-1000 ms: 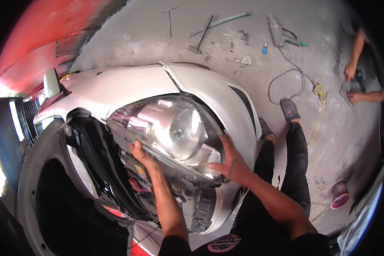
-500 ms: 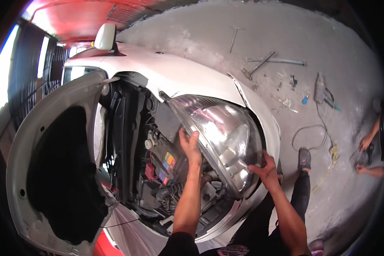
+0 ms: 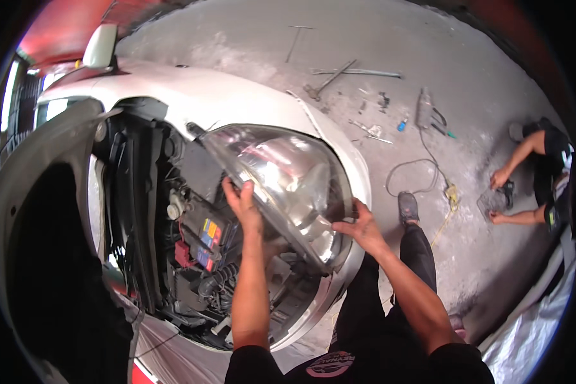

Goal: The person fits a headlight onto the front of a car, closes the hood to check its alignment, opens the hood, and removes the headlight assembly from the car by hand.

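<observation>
A large clear headlight (image 3: pixel 285 169) sits at the front corner of a white car (image 3: pixel 230 93), between the fender and the engine bay. At its inner edge, my left hand (image 3: pixel 244 208) grips the rim, thumb near the lens and fingers partly hidden behind. My right hand (image 3: pixel 363 230) holds the outer lower edge, its thumb across the lens and its fingers at the bumper side. What lies behind the headlight is hidden. Beside my left hand, a battery (image 3: pixel 214 242) with a colourful label shows in the engine bay.
The raised hood (image 3: pixel 35 185) fills the left. On the concrete floor lie a T-handle tool (image 3: pixel 293 43), long metal bars (image 3: pixel 365 73), a corded power tool (image 3: pixel 425 110) and small parts. A co-worker's hands (image 3: pixel 498 179) hold a dark object at the right. Plastic sheeting (image 3: pixel 531 326) hangs at lower right.
The view has swung right, so the car appears further left and more of the co-worker shows. Both my hands keep hold of the headlight, which looks much the same in its place.
</observation>
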Motion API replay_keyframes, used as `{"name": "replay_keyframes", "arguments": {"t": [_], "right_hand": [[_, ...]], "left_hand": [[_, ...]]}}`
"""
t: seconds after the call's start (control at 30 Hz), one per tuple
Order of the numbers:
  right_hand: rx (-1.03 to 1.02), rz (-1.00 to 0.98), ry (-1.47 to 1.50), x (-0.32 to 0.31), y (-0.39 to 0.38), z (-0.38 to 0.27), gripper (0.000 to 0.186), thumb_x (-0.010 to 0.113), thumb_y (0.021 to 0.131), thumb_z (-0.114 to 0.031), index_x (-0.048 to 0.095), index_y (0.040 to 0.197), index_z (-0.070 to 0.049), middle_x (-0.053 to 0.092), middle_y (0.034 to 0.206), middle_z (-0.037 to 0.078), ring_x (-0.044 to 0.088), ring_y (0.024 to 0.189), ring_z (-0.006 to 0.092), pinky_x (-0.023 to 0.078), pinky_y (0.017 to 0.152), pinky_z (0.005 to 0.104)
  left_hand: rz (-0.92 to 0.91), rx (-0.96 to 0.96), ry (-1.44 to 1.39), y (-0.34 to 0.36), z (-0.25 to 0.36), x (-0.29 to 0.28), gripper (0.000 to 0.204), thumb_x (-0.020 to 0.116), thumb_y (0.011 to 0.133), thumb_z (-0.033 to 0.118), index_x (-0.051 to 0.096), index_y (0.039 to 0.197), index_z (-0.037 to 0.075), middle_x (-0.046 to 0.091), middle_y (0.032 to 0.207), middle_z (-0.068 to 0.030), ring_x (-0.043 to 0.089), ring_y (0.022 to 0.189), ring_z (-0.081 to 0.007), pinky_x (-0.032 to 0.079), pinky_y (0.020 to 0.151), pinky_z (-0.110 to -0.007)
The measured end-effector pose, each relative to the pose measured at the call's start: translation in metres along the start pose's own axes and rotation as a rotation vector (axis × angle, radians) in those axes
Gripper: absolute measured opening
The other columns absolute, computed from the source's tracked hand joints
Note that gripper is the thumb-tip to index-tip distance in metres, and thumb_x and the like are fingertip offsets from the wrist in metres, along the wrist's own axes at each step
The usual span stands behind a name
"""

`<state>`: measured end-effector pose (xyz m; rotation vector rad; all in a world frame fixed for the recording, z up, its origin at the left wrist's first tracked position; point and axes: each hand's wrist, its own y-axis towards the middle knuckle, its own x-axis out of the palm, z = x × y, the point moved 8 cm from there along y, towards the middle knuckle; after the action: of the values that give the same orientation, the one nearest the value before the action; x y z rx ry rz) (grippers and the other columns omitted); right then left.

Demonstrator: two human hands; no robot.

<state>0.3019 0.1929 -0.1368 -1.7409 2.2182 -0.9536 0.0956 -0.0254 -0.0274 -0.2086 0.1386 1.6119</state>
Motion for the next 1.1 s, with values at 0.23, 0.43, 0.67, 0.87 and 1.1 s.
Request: {"name": "replay_keyframes", "arguments": {"t": [0.23,0.43,0.67,0.87,1.1], "right_hand": [[0.040,0.169,-0.190,-0.025,-0.003,0.018,0.102,0.093,0.063,-0.035,0.042,0.140,0.011,0.056,0.130,0.024,0.056,0.122,0.0333,0.045,0.105,0.0376],[0.074,0.150,-0.214,-0.021,-0.006,0.000,0.100,0.092,0.063,-0.036,0.044,0.138,0.010,0.054,0.127,0.024,0.054,0.123,0.0350,0.042,0.107,0.0382],[0.083,0.040,-0.120,-0.016,-0.003,-0.015,0.106,0.092,0.063,-0.038,0.038,0.141,0.009,0.055,0.129,0.024,0.054,0.124,0.0347,0.042,0.106,0.0374],[0.030,0.022,-0.171,-0.022,0.005,0.001,0.116,0.092,0.064,-0.036,0.027,0.148,0.010,0.054,0.135,0.028,0.053,0.128,0.0339,0.041,0.108,0.0381],[0.027,-0.063,-0.119,-0.012,0.005,-0.008,0.115,0.091,0.068,-0.023,0.020,0.152,0.010,0.056,0.136,0.024,0.056,0.123,0.0281,0.044,0.103,0.0351]], "left_hand": [[-0.098,-0.161,0.273,-0.019,0.024,0.036,0.053,0.052,0.100,0.037,0.048,0.136,-0.002,0.057,0.125,-0.0114,0.055,0.112,-0.0218,0.039,0.104,-0.035],[0.072,-0.250,0.170,-0.017,-0.006,0.021,0.070,0.043,0.104,0.043,0.029,0.150,-0.007,0.040,0.148,-0.0203,0.041,0.135,-0.0285,0.029,0.113,-0.037],[0.040,-0.266,0.184,-0.016,0.009,0.023,0.086,0.042,0.103,0.053,0.014,0.153,-0.011,0.027,0.157,-0.0267,0.032,0.143,-0.0313,0.024,0.119,-0.038],[0.176,-0.209,0.287,-0.019,-0.004,0.028,0.075,0.047,0.102,0.046,0.029,0.148,-0.011,0.038,0.150,-0.0241,0.036,0.139,-0.0304,0.024,0.116,-0.037],[0.202,-0.212,0.270,-0.023,0.008,0.016,0.079,0.052,0.100,0.044,0.029,0.147,-0.015,0.036,0.152,-0.0296,0.035,0.142,-0.0359,0.023,0.118,-0.037]]}}
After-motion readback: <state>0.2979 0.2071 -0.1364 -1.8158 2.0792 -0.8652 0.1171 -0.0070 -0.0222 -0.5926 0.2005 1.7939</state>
